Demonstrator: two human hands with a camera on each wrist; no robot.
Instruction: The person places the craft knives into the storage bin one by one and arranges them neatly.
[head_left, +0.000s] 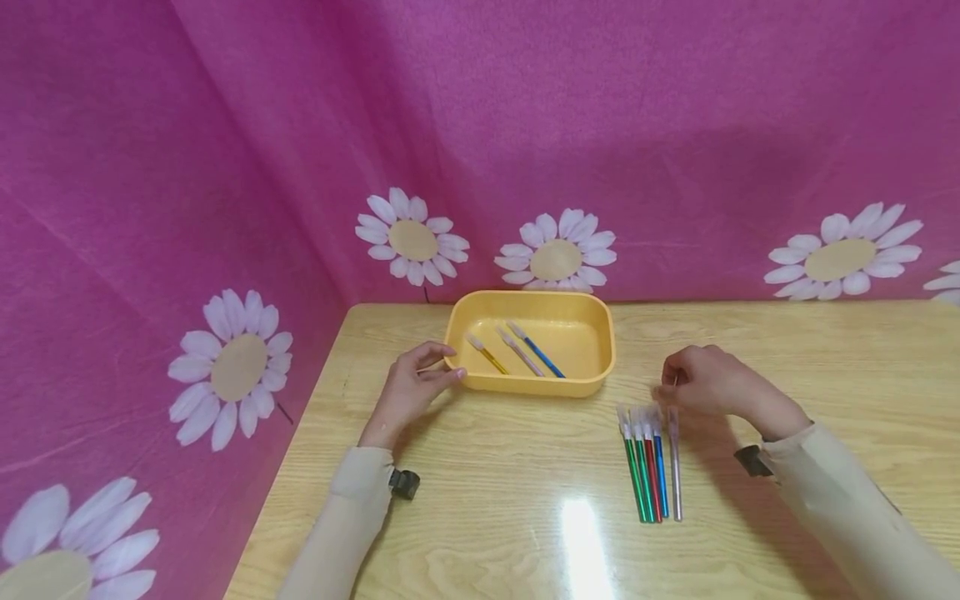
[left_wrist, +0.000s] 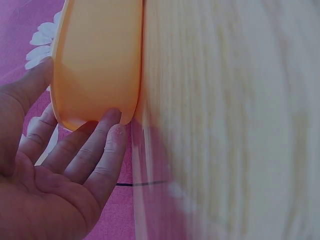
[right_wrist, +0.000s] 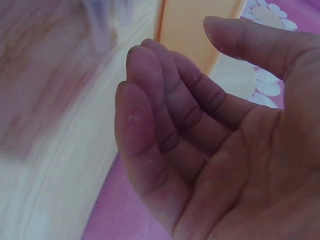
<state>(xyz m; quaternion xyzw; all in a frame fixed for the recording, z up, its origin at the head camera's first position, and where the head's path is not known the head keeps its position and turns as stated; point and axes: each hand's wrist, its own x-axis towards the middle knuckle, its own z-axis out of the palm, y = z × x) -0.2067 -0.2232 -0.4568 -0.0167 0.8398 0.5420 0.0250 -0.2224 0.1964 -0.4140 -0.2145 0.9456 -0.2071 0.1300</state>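
Observation:
A shallow yellow plastic tray (head_left: pixel 536 387) holds a gold pen (head_left: pixel 489 356), a pale pink pen (head_left: pixel 522 353) and a blue pen (head_left: pixel 542 355). My left hand (head_left: pixel 411 385) touches the tray's left end, its fairly straight fingers (left_wrist: pixel 82 150) against the outside wall. To the right, slim pens with clear caps lie side by side: green pens (head_left: pixel 640 479), a red pen (head_left: pixel 652 479), a blue pen (head_left: pixel 662 479) and, slightly apart, a pale pink pen (head_left: pixel 677 475). Just beyond their caps is my right hand (head_left: pixel 708 382); its fingers (right_wrist: pixel 142 120) curve loosely, thumb apart, holding nothing.
The light wood tabletop (head_left: pixel 480 500) meets a magenta cloth (head_left: pixel 637 125) with white daisies behind and at the left. The tray stands near the table's back edge. A bright reflection (head_left: pixel 585 542) lies on the near part of the table.

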